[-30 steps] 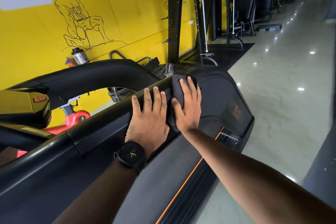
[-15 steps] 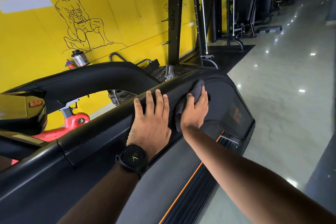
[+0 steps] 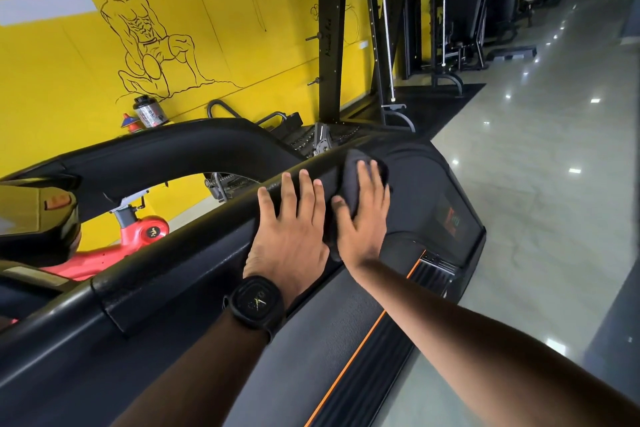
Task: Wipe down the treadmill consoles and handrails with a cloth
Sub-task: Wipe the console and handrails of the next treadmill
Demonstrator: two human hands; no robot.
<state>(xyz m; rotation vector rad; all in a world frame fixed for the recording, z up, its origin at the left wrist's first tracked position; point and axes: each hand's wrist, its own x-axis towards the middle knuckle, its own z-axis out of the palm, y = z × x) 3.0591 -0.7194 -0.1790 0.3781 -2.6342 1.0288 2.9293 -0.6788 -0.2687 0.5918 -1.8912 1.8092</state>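
Right hand (image 3: 363,218): fingers, curled half a second ago, now spread flat, pressing the dark cloth (image 3: 351,166) onto the black padded handrail (image 3: 207,236). Nearest: grey treadmill belt (image 3: 329,340), orange edge stripe; then left hand (image 3: 291,229), square black watch (image 3: 257,302), fingers straight and apart on the same rail, just beside the cloth. Beyond: red exercise bike (image 3: 138,236), black steel rack (image 3: 330,28), yellow mural wall (image 3: 69,62), glossy floor (image 3: 536,201).

A dark grey cloth (image 3: 353,177) lies bunched over the black, sloping treadmill handrail (image 3: 194,243).
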